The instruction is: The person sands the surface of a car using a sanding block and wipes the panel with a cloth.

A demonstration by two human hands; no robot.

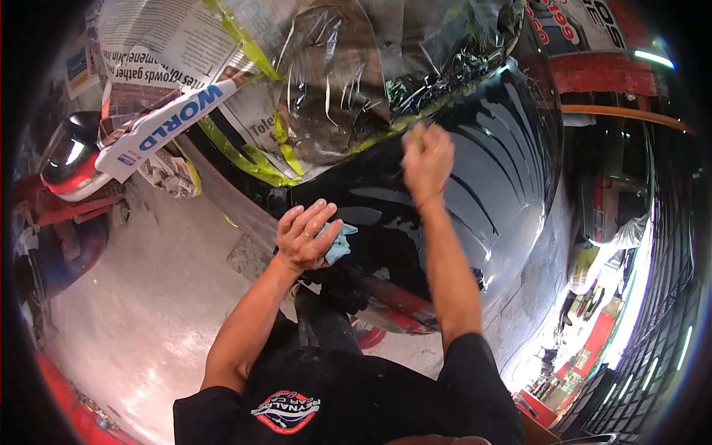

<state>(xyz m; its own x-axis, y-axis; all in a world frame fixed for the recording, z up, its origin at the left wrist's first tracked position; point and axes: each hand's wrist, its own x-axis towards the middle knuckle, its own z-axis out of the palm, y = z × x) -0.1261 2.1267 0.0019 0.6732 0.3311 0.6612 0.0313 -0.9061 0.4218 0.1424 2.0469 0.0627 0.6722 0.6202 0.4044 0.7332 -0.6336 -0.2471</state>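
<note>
A glossy black car body panel [386,237], wet with pale grey streaks and smears, curves in front of me. My left hand [305,236] is at the panel's left edge, with a crumpled light blue cloth [340,245] held under the palm and thumb. My right hand [428,159] is closed over the upper part of the panel, close to the yellow masking tape [363,142]. Motion blurs its fingers, and what they hold, if anything, cannot be made out. Newspaper [167,41] and clear plastic film [334,67] cover the area above the tape.
A newspaper strip lettered WORLD [167,126] sticks out at the left, near a black and red side mirror [74,159]. Another vehicle [619,193] stands at the right, beside a red shelf with tools [578,363]. Pale concrete floor [148,297] lies below left.
</note>
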